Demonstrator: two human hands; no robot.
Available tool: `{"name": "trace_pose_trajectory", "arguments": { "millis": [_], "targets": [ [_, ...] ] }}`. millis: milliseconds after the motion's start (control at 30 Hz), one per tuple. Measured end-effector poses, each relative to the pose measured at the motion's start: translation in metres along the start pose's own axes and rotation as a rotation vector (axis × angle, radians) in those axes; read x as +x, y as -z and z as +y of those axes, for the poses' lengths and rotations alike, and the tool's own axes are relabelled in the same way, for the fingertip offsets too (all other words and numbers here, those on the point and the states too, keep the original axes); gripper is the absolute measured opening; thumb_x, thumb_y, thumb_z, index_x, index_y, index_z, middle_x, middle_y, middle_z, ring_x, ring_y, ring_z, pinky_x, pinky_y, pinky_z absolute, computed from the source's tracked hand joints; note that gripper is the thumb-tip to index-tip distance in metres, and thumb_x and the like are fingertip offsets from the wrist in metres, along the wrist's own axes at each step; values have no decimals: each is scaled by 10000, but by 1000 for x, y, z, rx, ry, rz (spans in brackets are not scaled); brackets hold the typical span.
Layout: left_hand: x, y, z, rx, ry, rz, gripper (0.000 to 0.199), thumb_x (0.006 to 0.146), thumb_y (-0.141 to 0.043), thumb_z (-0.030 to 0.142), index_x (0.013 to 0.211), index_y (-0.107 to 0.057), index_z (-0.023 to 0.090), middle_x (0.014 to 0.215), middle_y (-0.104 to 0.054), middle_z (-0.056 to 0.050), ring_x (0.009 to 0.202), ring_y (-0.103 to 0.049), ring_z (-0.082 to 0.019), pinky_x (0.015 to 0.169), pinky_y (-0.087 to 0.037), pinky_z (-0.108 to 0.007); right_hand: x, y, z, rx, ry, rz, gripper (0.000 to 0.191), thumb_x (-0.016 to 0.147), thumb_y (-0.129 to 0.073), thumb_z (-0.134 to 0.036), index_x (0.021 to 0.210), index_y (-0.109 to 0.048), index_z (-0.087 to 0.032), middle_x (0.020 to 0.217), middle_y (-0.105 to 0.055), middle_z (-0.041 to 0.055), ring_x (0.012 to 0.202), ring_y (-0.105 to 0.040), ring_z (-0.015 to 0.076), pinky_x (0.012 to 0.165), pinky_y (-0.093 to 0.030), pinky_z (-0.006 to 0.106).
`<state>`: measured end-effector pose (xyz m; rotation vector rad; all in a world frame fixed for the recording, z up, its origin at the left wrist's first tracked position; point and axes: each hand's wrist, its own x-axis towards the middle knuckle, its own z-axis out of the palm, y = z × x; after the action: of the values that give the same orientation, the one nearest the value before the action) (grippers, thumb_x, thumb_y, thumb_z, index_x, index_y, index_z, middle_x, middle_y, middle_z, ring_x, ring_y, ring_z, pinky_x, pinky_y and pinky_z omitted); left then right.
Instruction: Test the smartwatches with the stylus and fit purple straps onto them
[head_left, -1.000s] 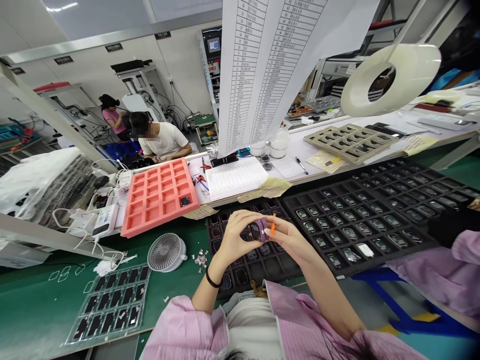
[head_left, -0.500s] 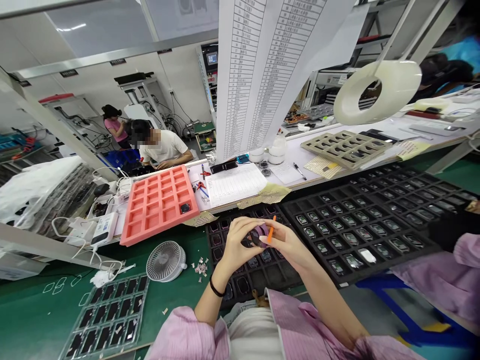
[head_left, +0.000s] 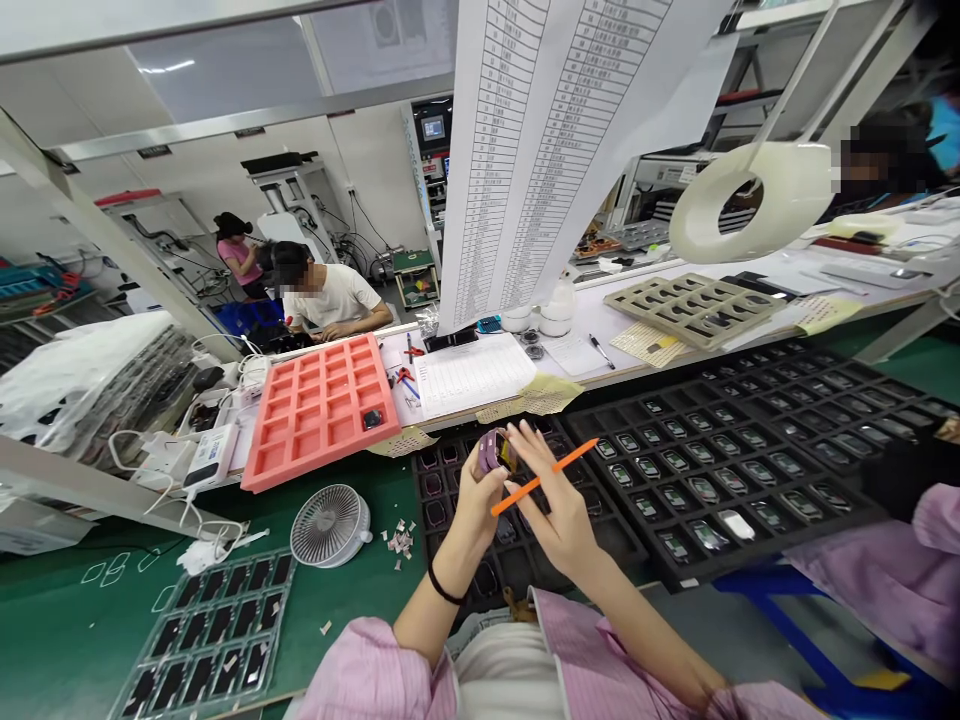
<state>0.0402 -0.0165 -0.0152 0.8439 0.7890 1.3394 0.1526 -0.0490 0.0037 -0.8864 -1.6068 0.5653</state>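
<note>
Above a black compartment tray (head_left: 525, 560), my left hand (head_left: 480, 500) grips a small purple-framed device (head_left: 491, 452); something yellow and black shows on the device's right side. An orange stick (head_left: 577, 462) lies slanted across my right hand (head_left: 555, 505), held between its fingers, with its lower end close to my left thumb. The right fingertips are beside the device's right edge; whether they touch it cannot be made out. More purple-rimmed pieces sit in the tray compartments below.
Beyond the hands are a pink tray (head_left: 319, 410) holding one dark piece, paper sheets (head_left: 472, 375) and a beige tray (head_left: 694, 308). A small fan (head_left: 330, 525) and a clear tray (head_left: 206, 630) are at left, a second black tray (head_left: 720, 460) at right. Two people work behind.
The device has shifted slightly left and turned in my left hand. My right fingers have spread away from it, and the orange stick has swung from nearly upright to a slant.
</note>
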Motion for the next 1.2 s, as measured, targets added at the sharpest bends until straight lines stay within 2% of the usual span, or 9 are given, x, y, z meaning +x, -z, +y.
{"name": "trace_pose_trajectory", "arguments": {
  "millis": [133,267,367,567,633,733,933,1200],
  "targets": [
    [-10,-5,1,-196,180,6,613,541,-813,473,1067,-652,201,1146,-653,-77,1162,-548,-274,978,-431,-354,1,-4,11,-7,187,-19,499,921,-442,-103,1385,-449,-288,1414,-496,35,1345,-400,250,1132,-298,550],
    [-11,-7,1,-389,243,-19,551,502,-847,446,965,-693,191,1127,-665,-66,1233,-489,-287,1028,-384,-356,5,4,20,30,290,-54,485,905,-458,-51,1335,-513,-269,1345,-568,48,1266,-505,241,1092,-387,524],
    [-11,-6,-2,-440,271,-29,526,531,-841,403,989,-694,191,1150,-659,-62,1251,-469,-283,1056,-354,-377,10,12,22,-4,366,-28,494,884,-474,-8,1292,-557,-275,1272,-627,45,1190,-579,230,1057,-444,508],
    [-13,-7,-1,-513,359,-73,546,528,-840,438,996,-702,192,1077,-684,-58,1161,-533,-260,1037,-362,-374,16,24,26,-129,535,-124,576,859,-508,10,1380,-457,-230,1280,-616,102,1212,-558,255,991,-502,530],
    [-13,-8,0,-520,369,-64,543,523,-844,429,992,-703,193,1069,-687,-55,1158,-532,-255,1031,-362,-364,17,26,27,-179,566,-140,578,867,-485,11,1399,-428,-209,1282,-613,117,1224,-547,258,987,-508,528],
    [-13,-9,2,-522,377,-50,534,515,-849,406,985,-706,196,1097,-680,-52,1187,-511,-251,1032,-355,-348,17,25,26,-261,608,-95,569,878,-428,23,1411,-407,-175,1262,-623,136,1215,-554,248,967,-536,486],
    [-12,-9,2,-480,353,-23,531,490,-858,381,965,-709,199,1105,-679,-48,1214,-489,-259,1032,-342,-348,13,22,28,-376,696,-14,549,873,-485,-1,1404,-408,-117,1190,-665,157,1172,-589,255,938,-567,456],
    [-15,-11,3,-455,333,-46,572,479,-855,409,983,-691,194,1103,-670,-62,1268,-440,-283,1052,-329,-378,19,36,24,-445,787,-112,510,909,-462,-44,1410,-380,-77,1201,-653,173,1195,-566,263,941,-566,463]
  ]
}}
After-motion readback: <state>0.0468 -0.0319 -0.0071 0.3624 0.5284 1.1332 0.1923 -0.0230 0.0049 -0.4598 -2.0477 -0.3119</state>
